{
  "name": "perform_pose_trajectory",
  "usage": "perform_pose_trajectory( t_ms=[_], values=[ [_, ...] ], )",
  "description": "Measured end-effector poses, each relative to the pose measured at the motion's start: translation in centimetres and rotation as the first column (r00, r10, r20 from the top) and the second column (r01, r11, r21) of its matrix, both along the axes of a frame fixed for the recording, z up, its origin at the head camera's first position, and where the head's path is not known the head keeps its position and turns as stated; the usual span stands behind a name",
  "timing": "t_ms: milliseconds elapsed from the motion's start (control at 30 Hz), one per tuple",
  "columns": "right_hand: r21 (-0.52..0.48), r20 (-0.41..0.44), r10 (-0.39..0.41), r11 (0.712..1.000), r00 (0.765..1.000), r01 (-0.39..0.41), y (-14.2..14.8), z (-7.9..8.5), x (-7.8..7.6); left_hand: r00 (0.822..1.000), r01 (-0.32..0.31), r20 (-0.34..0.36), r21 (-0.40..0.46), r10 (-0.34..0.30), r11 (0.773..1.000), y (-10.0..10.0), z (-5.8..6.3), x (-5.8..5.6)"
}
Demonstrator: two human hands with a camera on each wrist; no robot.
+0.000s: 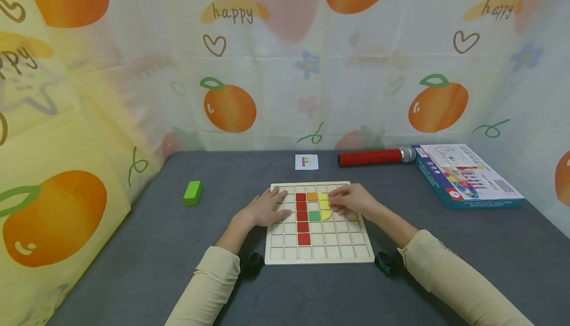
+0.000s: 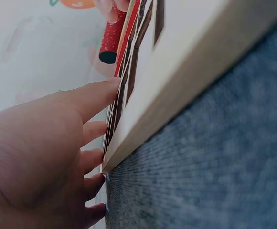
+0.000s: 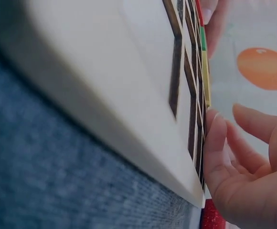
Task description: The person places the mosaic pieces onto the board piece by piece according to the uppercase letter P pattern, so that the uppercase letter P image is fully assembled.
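Observation:
A pale wooden grid board (image 1: 320,254) lies on the grey table. On it a column of red squares (image 1: 303,227) runs down left of centre, with an orange square (image 1: 312,196), a green square (image 1: 314,215) and yellow pieces (image 1: 324,205) to the right; the lowest yellow one is rounded. Spread over the board's left edge, my left hand (image 1: 263,209) rests with straight fingers. My right hand (image 1: 355,200) reaches in from the right, its fingertips right at the yellow pieces. Thumb and index finger stand apart in the right wrist view, with nothing visible between them.
Left of the board is a bright green block (image 1: 193,193). Behind it lies a small pattern card (image 1: 307,162), and right of that a red tube with a silver end (image 1: 371,158). A flat game box (image 1: 472,177) sits at the back right. Printed cloth (image 1: 276,69) hangs behind the table.

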State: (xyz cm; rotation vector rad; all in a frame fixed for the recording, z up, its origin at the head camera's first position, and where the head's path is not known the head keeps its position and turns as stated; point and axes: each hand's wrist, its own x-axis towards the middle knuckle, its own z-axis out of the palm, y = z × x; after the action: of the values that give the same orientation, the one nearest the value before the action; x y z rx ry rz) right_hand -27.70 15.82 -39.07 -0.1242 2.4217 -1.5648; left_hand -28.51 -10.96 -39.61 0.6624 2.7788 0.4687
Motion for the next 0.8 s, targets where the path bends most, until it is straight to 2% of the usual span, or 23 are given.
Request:
perform_pose_trajectory(
  t_ms=[133,200,233,300,367,433,467,500,533,567,633,667,700,733,800],
  values=[
    [-0.105,0.051,0.040,0.994,0.998,-0.034,0.8,-0.4,-0.2,1.000,0.009,0.004,0.009,-0.009,1.000,0.0,-0.2,0.0],
    [-0.218,0.100,0.072,0.975,0.992,-0.049,1.4,-0.6,-0.3,1.000,0.018,0.003,0.022,-0.018,1.000,0.0,-0.3,-0.1],
    [-0.293,0.134,0.084,0.955,0.987,-0.041,1.7,-0.7,-0.4,1.000,0.021,0.002,0.031,-0.021,0.999,-0.1,-0.3,-0.1],
    [-0.449,0.200,0.100,0.894,0.975,0.001,2.3,-0.9,-0.5,1.000,0.024,0.010,0.052,-0.024,0.998,-0.2,-0.4,-0.3],
    [-0.577,0.241,0.104,0.815,0.965,0.056,3.0,-1.0,-0.6,0.999,0.028,0.018,0.079,-0.030,0.996,-0.4,-0.4,-0.4],
    [-0.668,0.235,0.096,0.738,0.967,0.089,3.8,-1.1,-0.7,0.999,0.030,0.024,0.106,-0.033,0.994,-0.6,-0.4,-0.5],
    [-0.681,0.211,0.082,0.727,0.974,0.087,4.2,-1.1,-0.7,0.999,0.029,0.023,0.125,-0.033,0.992,-0.7,-0.4,-0.6],
    [-0.669,0.174,0.066,0.741,0.983,0.068,4.7,-1.1,-0.7,0.999,0.028,0.020,0.142,-0.031,0.989,-0.9,-0.5,-0.7],
    [-0.631,0.120,0.053,0.775,0.991,0.035,5.2,-1.0,-0.7,1.000,0.027,0.012,0.160,-0.029,0.987,-1.0,-0.5,-0.8],
    [-0.569,0.060,0.034,0.823,0.998,0.006,5.7,-0.8,-0.6,1.000,0.020,0.002,0.175,-0.021,0.984,-1.2,-0.6,-0.9],
    [-0.342,-0.085,0.019,0.938,0.996,-0.047,6.6,-0.3,-0.5,1.000,0.000,-0.028,0.201,0.006,0.980,-1.6,-0.7,-1.2],
    [-0.199,-0.149,0.022,0.979,0.989,-0.052,7.0,0.1,-0.4,0.999,-0.012,-0.047,0.205,0.022,0.979,-1.8,-0.6,-1.3],
    [-0.056,-0.205,0.031,0.998,0.978,-0.043,7.5,0.5,-0.4,0.997,-0.021,-0.073,0.209,0.037,0.978,-2.1,-0.5,-1.5],
    [0.075,-0.259,0.047,0.997,0.965,-0.028,8.0,0.9,-0.4,0.993,-0.029,-0.109,0.204,0.052,0.978,-2.3,-0.4,-1.7],
    [0.280,-0.353,0.093,0.960,0.931,0.010,9.0,1.8,-0.5,0.982,-0.050,-0.171,0.191,0.083,0.980,-3.0,0.0,-2.3]
  ],
)
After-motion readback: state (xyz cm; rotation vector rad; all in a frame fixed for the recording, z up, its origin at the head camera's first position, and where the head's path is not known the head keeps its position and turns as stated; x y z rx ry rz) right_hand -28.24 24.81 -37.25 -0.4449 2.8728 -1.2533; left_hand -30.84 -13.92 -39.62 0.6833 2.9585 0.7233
